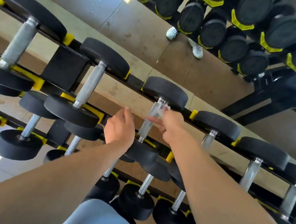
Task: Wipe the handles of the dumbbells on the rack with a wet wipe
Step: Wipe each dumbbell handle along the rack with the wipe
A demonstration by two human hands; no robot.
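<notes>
rack (66, 73) top rail being used to cradle dumbbells crosswise, handles being left exposed for wiping. dumbbell handle (149, 120) at rail middle being rubbed: wet wipe (163, 111) being pinched against it by right hand (172, 125). left hand (121, 127) being held beside handle, fingers loosely curled, gripping nothing.
</notes>
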